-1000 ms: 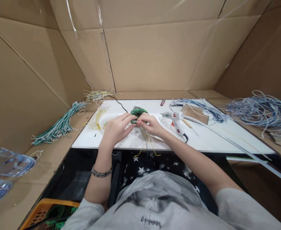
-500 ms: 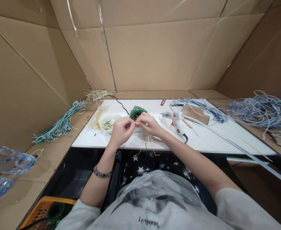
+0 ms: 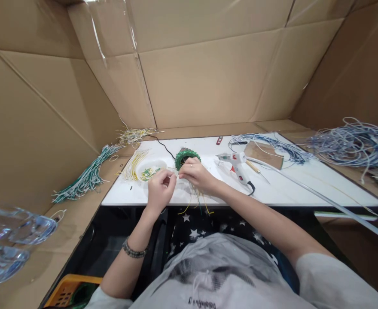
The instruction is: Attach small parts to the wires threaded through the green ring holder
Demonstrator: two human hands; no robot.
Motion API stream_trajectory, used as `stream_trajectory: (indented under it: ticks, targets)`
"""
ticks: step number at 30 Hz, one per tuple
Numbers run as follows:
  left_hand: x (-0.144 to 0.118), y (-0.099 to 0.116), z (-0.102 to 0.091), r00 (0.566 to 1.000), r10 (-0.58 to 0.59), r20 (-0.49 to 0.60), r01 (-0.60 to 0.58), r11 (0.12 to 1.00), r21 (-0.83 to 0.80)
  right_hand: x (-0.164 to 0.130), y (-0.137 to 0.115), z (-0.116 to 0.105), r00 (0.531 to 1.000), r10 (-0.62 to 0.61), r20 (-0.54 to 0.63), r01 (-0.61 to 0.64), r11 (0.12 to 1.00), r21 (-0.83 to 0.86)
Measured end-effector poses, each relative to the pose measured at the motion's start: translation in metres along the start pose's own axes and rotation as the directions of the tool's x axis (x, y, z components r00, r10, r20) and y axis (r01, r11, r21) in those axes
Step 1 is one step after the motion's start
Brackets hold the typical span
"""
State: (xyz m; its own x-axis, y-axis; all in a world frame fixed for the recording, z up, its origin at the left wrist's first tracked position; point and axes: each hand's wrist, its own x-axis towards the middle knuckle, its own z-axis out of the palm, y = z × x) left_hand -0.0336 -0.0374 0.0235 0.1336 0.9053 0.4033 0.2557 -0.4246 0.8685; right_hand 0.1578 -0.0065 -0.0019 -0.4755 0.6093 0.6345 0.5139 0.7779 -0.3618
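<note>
On the white tabletop (image 3: 272,189) walled by cardboard, the left hand (image 3: 159,192) and right hand (image 3: 193,173) are pinching thin wires (image 3: 199,198) between pressed-together fingers, steadying them beside the green ring (image 3: 185,156).

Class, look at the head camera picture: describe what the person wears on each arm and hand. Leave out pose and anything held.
Both arms are bare from the short sleeves of a light grey T-shirt with a dark print. The left hand is bare of rings as far as shows; a dark beaded bracelet circles its wrist. The right hand shows a thin ring on one finger. No gloves, no watch.
</note>
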Motion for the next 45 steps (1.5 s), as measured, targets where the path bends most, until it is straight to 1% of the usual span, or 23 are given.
stream_trajectory:
  ticks: [2, 4, 6, 10, 15, 18, 21, 23, 24, 25, 26, 28, 29, 31, 34, 35, 37, 39, 40, 41, 42, 43, 45]
  targets:
    - [-0.003, -0.004, -0.006, 0.981, 0.194, 0.007, -0.192, 0.965, 0.18, 0.0, -0.001, -0.001, 1.0, 0.02, -0.024, -0.019, 0.999, 0.043]
    - [-0.003, -0.009, -0.01, 0.961, 0.268, 0.067, -0.275, 0.917, 0.288, 0.0, -0.002, -0.003, 0.999, 0.031, -0.033, -0.028, 0.997, 0.077]
    - [0.0, -0.016, -0.011, 0.951, 0.283, 0.121, -0.308, 0.889, 0.339, 0.0, -0.003, -0.005, 0.999, 0.029, -0.022, -0.026, 0.994, 0.102]
    - [0.009, -0.028, -0.014, 0.934, 0.286, 0.212, -0.345, 0.877, 0.334, -0.001, -0.004, -0.006, 0.999, 0.035, -0.005, -0.034, 0.992, 0.124]
    - [0.017, -0.027, -0.019, 0.907, 0.295, 0.301, -0.404, 0.813, 0.42, -0.001, -0.005, -0.008, 0.999, 0.031, 0.007, -0.032, 0.991, 0.128]
    - [0.015, -0.021, -0.014, 0.901, 0.345, 0.264, -0.429, 0.805, 0.411, -0.001, -0.004, -0.008, 0.999, 0.026, 0.018, -0.028, 0.994, 0.107]
    - [0.009, -0.016, -0.004, 0.903, 0.411, 0.126, -0.43, 0.852, 0.298, -0.001, -0.001, -0.007, 1.0, -0.012, -0.01, 0.012, 0.996, 0.085]
    - [0.005, -0.014, 0.002, 0.94, 0.335, 0.056, -0.34, 0.921, 0.191, -0.002, 0.001, -0.005, 0.998, -0.046, -0.032, 0.047, 0.997, 0.063]
    - [0.003, -0.012, 0.004, 0.971, 0.235, 0.046, -0.239, 0.965, 0.111, -0.002, 0.002, -0.005, 0.998, -0.06, -0.035, 0.061, 0.997, 0.045]
    - [0.001, -0.01, 0.006, 0.994, 0.093, 0.06, -0.094, 0.996, 0.001, -0.003, 0.003, -0.004, 0.997, -0.071, -0.033, 0.072, 0.997, 0.024]
    - [0.001, -0.008, 0.007, 0.993, -0.062, 0.097, 0.073, 0.99, -0.12, -0.003, 0.003, -0.003, 0.996, -0.079, -0.029, 0.079, 0.997, -0.001]
    - [0.002, -0.004, 0.007, 0.929, -0.303, 0.211, 0.357, 0.882, -0.307, -0.004, 0.004, -0.003, 0.995, -0.098, -0.023, 0.097, 0.994, -0.049]
    - [0.004, -0.002, 0.007, 0.894, -0.365, 0.26, 0.44, 0.826, -0.352, -0.004, 0.004, -0.002, 0.994, -0.112, -0.023, 0.11, 0.992, -0.067]
    - [0.007, 0.0, 0.007, 0.856, -0.408, 0.317, 0.509, 0.776, -0.374, -0.004, 0.005, -0.002, 0.99, -0.138, -0.027, 0.135, 0.987, -0.086]
    - [0.007, -0.001, 0.008, 0.835, -0.423, 0.352, 0.543, 0.736, -0.404, -0.004, 0.005, -0.002, 0.99, -0.137, -0.032, 0.135, 0.988, -0.072]
    - [0.005, -0.002, 0.008, 0.845, -0.412, 0.34, 0.528, 0.74, -0.417, -0.004, 0.004, -0.002, 0.992, -0.121, -0.026, 0.119, 0.991, -0.058]
    - [0.0, -0.007, 0.008, 0.904, -0.33, 0.273, 0.419, 0.816, -0.398, -0.003, 0.003, -0.003, 0.997, -0.072, 0.0, 0.072, 0.997, -0.026]
    - [-0.006, -0.015, 0.005, 0.977, -0.138, 0.162, 0.179, 0.944, -0.276, -0.003, 0.0, -0.004, 0.999, -0.027, 0.027, 0.027, 1.0, -0.001]
    - [-0.008, -0.019, 0.003, 0.994, -0.004, 0.11, 0.023, 0.984, -0.175, -0.002, -0.001, -0.005, 0.999, -0.011, 0.035, 0.01, 1.0, 0.009]
    - [-0.009, -0.024, 0.0, 0.987, 0.147, 0.063, -0.144, 0.988, -0.055, -0.002, -0.002, -0.005, 0.999, 0.0, 0.039, -0.001, 1.0, 0.018]
    - [-0.009, -0.029, -0.002, 0.952, 0.305, 0.034, -0.307, 0.949, 0.073, -0.002, -0.003, -0.006, 0.999, 0.008, 0.041, -0.009, 1.0, 0.027]
    - [-0.009, -0.034, -0.004, 0.893, 0.449, 0.019, -0.444, 0.875, 0.194, -0.002, -0.004, -0.007, 0.999, 0.015, 0.045, -0.017, 0.999, 0.032]
    - [-0.005, -0.043, -0.007, 0.75, 0.661, 0.041, -0.624, 0.685, 0.375, -0.002, -0.004, -0.008, 0.998, 0.028, 0.061, -0.03, 0.999, 0.039]
